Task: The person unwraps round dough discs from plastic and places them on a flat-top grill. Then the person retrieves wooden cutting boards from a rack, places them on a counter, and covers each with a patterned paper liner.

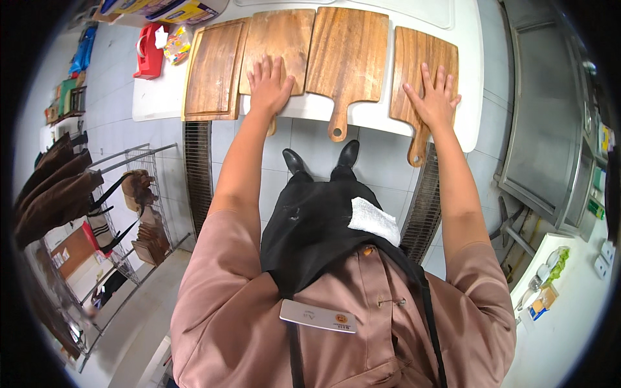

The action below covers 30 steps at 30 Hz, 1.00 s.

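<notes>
Several wooden cutting boards lie side by side along the near part of a white table. My left hand (268, 84) rests with spread fingers on the lower part of the second board (279, 37) from the left, covering much of its handle. On the rightmost board (414, 58), my right hand (436, 97) lies flat, fingers apart. Between my hands is a paddle-shaped board (348, 55), its holed handle reaching past the table edge. A rectangular board (216, 68) with a groove round its rim is at the far left. Neither hand holds anything.
A red tape dispenser (150, 53) and a small colourful packet (176, 45) sit at the white table's (158, 97) left end. To the left stands a wire rack (139, 213) with brown cloths beside it. A steel cabinet (546, 116) is on the right.
</notes>
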Tool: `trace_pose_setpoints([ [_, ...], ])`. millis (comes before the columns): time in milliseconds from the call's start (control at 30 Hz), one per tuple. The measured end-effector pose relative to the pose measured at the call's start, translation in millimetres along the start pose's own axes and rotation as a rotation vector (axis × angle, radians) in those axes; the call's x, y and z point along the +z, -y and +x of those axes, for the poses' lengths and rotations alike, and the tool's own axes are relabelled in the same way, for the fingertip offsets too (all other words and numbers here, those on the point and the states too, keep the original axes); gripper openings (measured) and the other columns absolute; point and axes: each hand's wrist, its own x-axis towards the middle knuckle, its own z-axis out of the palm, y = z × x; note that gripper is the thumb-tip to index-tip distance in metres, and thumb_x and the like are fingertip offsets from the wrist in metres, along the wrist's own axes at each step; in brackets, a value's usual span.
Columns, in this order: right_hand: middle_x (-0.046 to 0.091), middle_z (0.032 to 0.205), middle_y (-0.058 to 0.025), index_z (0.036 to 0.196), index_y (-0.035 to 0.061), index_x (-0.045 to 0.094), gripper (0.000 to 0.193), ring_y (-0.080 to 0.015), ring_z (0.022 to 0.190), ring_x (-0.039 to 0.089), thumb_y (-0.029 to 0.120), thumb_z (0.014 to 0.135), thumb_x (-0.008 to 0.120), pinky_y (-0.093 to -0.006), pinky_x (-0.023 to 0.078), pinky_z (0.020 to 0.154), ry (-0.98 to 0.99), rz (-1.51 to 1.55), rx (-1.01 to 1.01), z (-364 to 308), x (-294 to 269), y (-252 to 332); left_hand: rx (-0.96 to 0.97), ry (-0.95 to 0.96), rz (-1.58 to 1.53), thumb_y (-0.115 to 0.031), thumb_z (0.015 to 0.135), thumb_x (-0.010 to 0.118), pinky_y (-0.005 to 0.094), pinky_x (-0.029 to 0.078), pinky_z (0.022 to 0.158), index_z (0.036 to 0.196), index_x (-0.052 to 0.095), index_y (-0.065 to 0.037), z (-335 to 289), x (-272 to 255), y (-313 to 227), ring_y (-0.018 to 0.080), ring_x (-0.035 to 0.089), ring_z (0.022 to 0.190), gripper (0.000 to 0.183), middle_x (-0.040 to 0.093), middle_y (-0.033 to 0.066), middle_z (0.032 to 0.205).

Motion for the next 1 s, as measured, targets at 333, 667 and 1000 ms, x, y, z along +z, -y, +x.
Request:
trace_pose_setpoints([
  [333,0.008,0.156,-0.0069,0.147,0.033,0.022,0.081,-0.0304,0.143,0.005,0.075,0.08,0.037,-0.0641,0.004,0.109,-0.032,0.047,0.056,-0.5,0.1,7.1,0.297,-0.063,-0.052,-0.069,0.087,0.032,0.0458,0.005,0.115,0.148,0.021,-0.019,-14.2,22.4,-130.6,0.0319,0.009,0.143,0.08,0.015,0.0092,0.155],
  [667,0.009,0.156,-0.0063,0.147,0.0341,0.02,0.079,-0.0311,0.143,0.006,0.074,0.081,0.037,-0.0644,0.006,0.108,-0.039,0.008,0.008,-9.2,1.4,-2.3,0.348,-0.012,-0.192,-0.067,0.087,0.035,0.0463,0.007,0.115,0.147,0.024,-0.018,-30.3,22.2,-129.1,0.031,0.01,0.143,0.079,0.016,0.0097,0.154],
  [1000,0.01,0.156,-0.0085,0.147,0.031,0.023,0.076,-0.0304,0.143,0.006,0.07,0.084,0.039,-0.062,0.002,0.11,0.003,0.022,-0.411,-53.6,-11.8,83.0,-0.084,-0.002,-0.07,-0.057,0.093,0.028,0.0468,0.003,0.115,0.149,0.017,-0.021,-19.1,1.3,-1.2,0.0328,0.005,0.143,0.067,0.01,0.0104,0.156],
])
